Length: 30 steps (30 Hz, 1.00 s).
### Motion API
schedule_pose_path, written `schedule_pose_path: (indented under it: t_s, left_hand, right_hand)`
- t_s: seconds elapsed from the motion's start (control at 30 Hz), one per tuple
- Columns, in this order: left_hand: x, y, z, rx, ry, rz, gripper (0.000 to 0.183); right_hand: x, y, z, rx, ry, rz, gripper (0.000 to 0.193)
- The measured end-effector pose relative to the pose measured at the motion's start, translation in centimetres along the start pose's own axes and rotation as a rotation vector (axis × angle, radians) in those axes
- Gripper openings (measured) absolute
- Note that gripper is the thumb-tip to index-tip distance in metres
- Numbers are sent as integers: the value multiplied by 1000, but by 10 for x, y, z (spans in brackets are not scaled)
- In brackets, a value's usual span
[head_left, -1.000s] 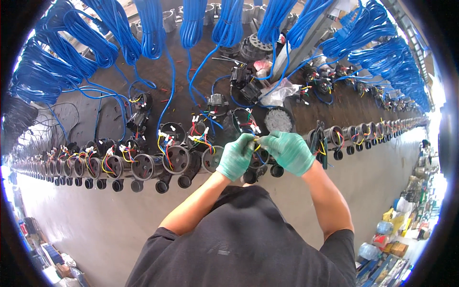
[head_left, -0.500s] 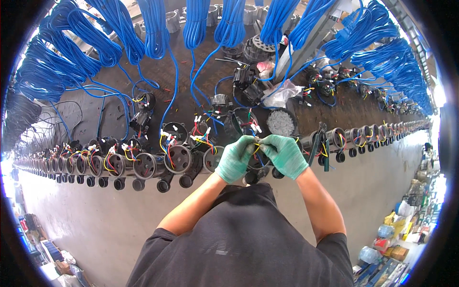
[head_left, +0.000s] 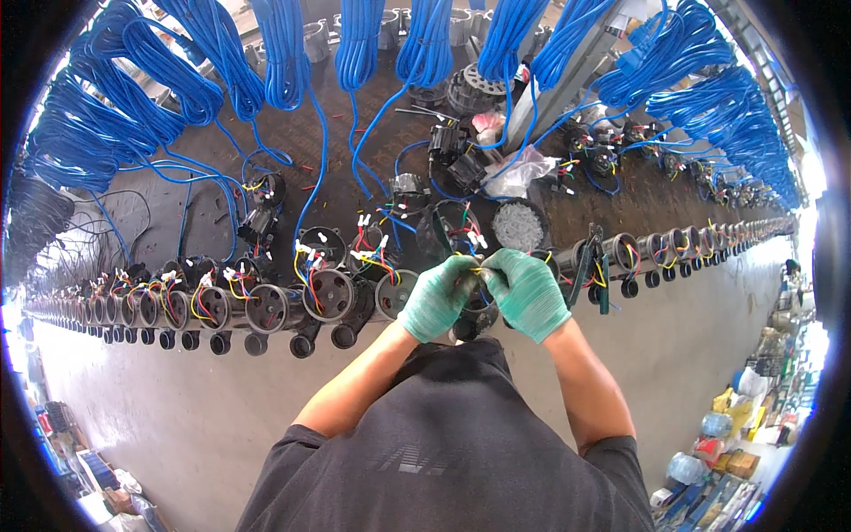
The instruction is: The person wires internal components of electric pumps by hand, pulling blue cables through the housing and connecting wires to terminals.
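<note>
My left hand [head_left: 436,300] and my right hand [head_left: 529,294], both in green gloves, meet at the table's near edge. Their fingertips pinch a thin yellow wire [head_left: 477,270] above a round black housing [head_left: 480,303], mostly hidden between them. Whether anything else is in the fingers is too small to make out. Just beyond stands a black cup [head_left: 519,226] full of small clear pieces. To its left, wires with white connectors [head_left: 477,239] rise from another black part. Right of my right hand, dark-handled pliers [head_left: 589,266] stand at the edge.
A long row of black cylindrical housings [head_left: 330,295] with coloured wires lines the table edge on both sides. Blue cable coils [head_left: 425,44] hang across the back. A slanted metal post [head_left: 541,106] and a clear plastic bag [head_left: 519,173] are beyond the cup.
Both hands stay together on the yellow wire, with only slight finger movement; the right hand's fingers sit a little closer over the left. The whole view has shifted slightly.
</note>
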State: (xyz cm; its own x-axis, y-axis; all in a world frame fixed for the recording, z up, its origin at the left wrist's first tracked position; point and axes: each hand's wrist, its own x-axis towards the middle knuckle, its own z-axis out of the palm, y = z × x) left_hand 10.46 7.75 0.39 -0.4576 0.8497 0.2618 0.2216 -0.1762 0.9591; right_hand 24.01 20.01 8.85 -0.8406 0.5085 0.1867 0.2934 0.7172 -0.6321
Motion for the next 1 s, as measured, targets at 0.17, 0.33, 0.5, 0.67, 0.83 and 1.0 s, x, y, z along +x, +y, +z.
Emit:
schedule_pose_path:
  t_s: [0.17,0.33,0.5,0.67,0.83,1.0]
  left_hand:
    - [4,1,-7,21,-55,-43,21]
    - [1,-5,-9,10,-70,-1,22]
    - [2,-1,-11,-46,-42,-39,17]
    - [0,-7,-14,-181,-72,-154,19]
    - [-1,-14,-12,-199,-75,-148,19]
    - [1,-8,-14,-156,-111,-96,19]
  right_hand:
    - [1,-8,2,61,-65,161,9]
    - [0,-3,6,755,-230,732,12]
    - [-14,-4,13,882,-55,657,7]
    - [-13,-6,12,-11,201,-127,20]
    - [-7,1,13,-230,114,-217,15]
    - [-6,-11,14,910,-108,798,10]
